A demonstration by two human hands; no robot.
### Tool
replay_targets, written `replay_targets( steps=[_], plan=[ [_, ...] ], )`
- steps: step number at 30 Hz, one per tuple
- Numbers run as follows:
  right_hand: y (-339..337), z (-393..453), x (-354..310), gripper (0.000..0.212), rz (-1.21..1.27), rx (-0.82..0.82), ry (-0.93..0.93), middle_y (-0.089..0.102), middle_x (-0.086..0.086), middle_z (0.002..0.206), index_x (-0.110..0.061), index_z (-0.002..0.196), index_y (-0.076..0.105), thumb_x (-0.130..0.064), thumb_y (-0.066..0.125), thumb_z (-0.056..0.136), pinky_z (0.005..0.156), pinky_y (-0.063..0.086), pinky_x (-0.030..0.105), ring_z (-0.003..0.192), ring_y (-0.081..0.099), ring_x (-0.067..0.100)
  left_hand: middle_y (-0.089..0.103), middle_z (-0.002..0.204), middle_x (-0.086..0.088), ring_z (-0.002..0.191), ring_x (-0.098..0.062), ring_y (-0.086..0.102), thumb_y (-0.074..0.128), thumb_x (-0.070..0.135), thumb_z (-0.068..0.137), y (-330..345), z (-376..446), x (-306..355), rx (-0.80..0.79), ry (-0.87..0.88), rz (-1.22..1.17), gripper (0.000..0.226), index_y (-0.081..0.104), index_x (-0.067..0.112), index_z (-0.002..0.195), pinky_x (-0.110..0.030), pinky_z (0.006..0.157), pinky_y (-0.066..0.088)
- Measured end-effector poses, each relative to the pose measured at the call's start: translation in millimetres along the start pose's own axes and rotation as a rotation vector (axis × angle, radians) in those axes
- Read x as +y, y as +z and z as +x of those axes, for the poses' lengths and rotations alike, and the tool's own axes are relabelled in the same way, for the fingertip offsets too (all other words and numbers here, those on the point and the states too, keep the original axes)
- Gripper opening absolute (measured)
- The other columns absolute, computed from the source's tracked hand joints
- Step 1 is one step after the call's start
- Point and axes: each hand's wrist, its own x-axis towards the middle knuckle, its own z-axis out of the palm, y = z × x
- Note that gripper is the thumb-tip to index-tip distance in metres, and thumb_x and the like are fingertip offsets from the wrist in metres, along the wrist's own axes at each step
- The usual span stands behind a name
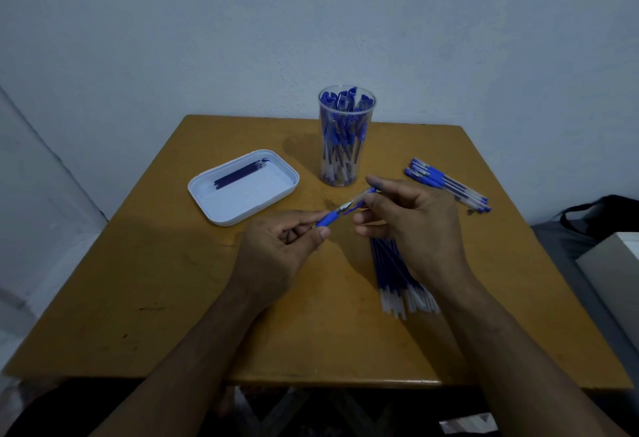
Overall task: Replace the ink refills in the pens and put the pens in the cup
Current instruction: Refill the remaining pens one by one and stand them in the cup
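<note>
wooden table (173, 281) against a pale wall, both hands mid-scene over it.
left hand (276, 256) pinches the blue grip of a pen (340, 210); right hand (411, 225) grips its clear barrel. cup (345, 135) of pens stands far, refills (397, 281) near right, tray (242, 187) left, loose pens (446, 182) far right.

On the counter (145, 263), the cup (346, 135) of pens stands at twelve o'clock. The tray (242, 191) holding refills (240, 173) lies at ten, loose pens (447, 184) at two, and a refill pile (401, 277) at four, partly under the right hand (411, 225).
</note>
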Motion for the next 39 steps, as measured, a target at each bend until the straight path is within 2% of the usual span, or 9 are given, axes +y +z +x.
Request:
replay_targets(
  steps=[4,7,9,15,25,29,33,36,39],
  plan=[
    [-1.2,-0.4,-0.1,0.026,-0.018,-0.072,0.030,0.076,0.016,0.089,-0.007,0.119,0.071,-0.002,0.066,0.094,0.069,0.063,0.043,0.079,0.075,0.034,0.075,0.090,-0.003,0.079,-0.028,0.069,0.074,0.013,0.091,0.5,0.3,-1.4,-0.019,-0.004,-0.003,0.029,0.074,0.017,0.119,-0.042,0.068,0.060],
    [1.4,-2.4,1.8,0.030,-0.037,-0.091,0.023,0.072,0.024,0.086,-0.008,0.123,0.068,-0.001,0.066,0.094,0.067,0.064,0.044,0.078,0.075,0.034,0.075,0.090,0.000,0.079,-0.019,0.070,0.072,0.010,0.092,2.0,0.5,0.3,-0.032,0.012,0.001,0.029,0.074,0.014,0.120,-0.021,0.065,0.055],
    [2.0,-2.8,2.8,0.031,-0.027,-0.074,0.014,0.072,0.023,0.084,-0.010,0.124,0.068,-0.002,0.067,0.094,0.067,0.064,0.045,0.078,0.075,0.034,0.075,0.088,0.003,0.075,-0.010,0.069,0.071,0.010,0.092,3.1,0.6,2.9,-0.038,0.012,-0.008,0.030,0.073,0.011,0.122,-0.013,0.062,0.050],
    [5.7,-6.8,5.2,0.026,0.005,-0.041,0.029,0.077,0.016,0.081,-0.008,0.119,0.067,-0.005,0.070,0.093,0.070,0.064,0.043,0.077,0.077,0.031,0.077,0.095,-0.001,0.080,-0.018,0.072,0.070,0.022,0.091,8.0,3.8,3.0,-0.057,0.002,-0.054,0.034,0.072,0.015,0.124,-0.026,0.069,0.059],
    [9.0,-10.2,7.4,0.029,0.014,-0.035,0.013,0.075,0.017,0.076,-0.009,0.118,0.064,-0.004,0.071,0.091,0.074,0.064,0.050,0.076,0.076,0.031,0.077,0.087,-0.003,0.072,-0.014,0.071,0.070,0.024,0.089,11.6,7.0,2.1,-0.045,-0.027,-0.065,0.032,0.074,0.017,0.119,-0.020,0.065,0.056],
    [16.2,-12.7,10.0,0.033,-0.021,0.016,-0.039,0.071,0.012,0.072,-0.014,0.119,0.063,-0.005,0.075,0.089,0.070,0.064,0.046,0.075,0.076,0.027,0.075,0.082,-0.002,0.065,-0.009,0.067,0.069,0.021,0.092,14.3,8.0,1.5,-0.048,-0.029,-0.069,0.031,0.072,0.013,0.122,-0.017,0.058,0.051],
    [13.4,-9.0,3.9,0.033,-0.081,0.105,-0.116,0.069,0.014,0.082,-0.020,0.120,0.064,-0.006,0.073,0.091,0.065,0.064,0.042,0.077,0.077,0.021,0.075,0.114,0.005,0.106,-0.013,0.071,0.063,0.035,0.100,4.3,6.1,-5.0,-0.065,-0.023,0.028,0.039,0.064,0.021,0.136,-0.031,0.090,0.058],
    [5.5,-2.8,-7.4,0.033,-0.195,0.191,-0.211,0.069,0.012,0.088,-0.025,0.121,0.064,-0.012,0.073,0.092,0.063,0.064,0.038,0.079,0.076,0.018,0.069,0.130,0.008,0.120,-0.002,0.062,0.058,0.032,0.103,-1.9,10.6,-8.0,-0.036,-0.007,0.228,0.038,0.061,0.024,0.140,-0.031,0.101,0.053],
    [2.7,5.0,-27.2,0.032,-0.209,0.254,-0.290,0.070,0.008,0.087,-0.025,0.121,0.063,-0.012,0.072,0.094,0.063,0.064,0.034,0.079,0.075,0.015,0.061,0.138,0.008,0.127,-0.005,0.053,0.055,0.035,0.101,2.0,20.5,-12.9,-0.094,0.089,0.583,0.045,0.055,0.026,0.145,-0.035,0.107,0.048]
  ],
)
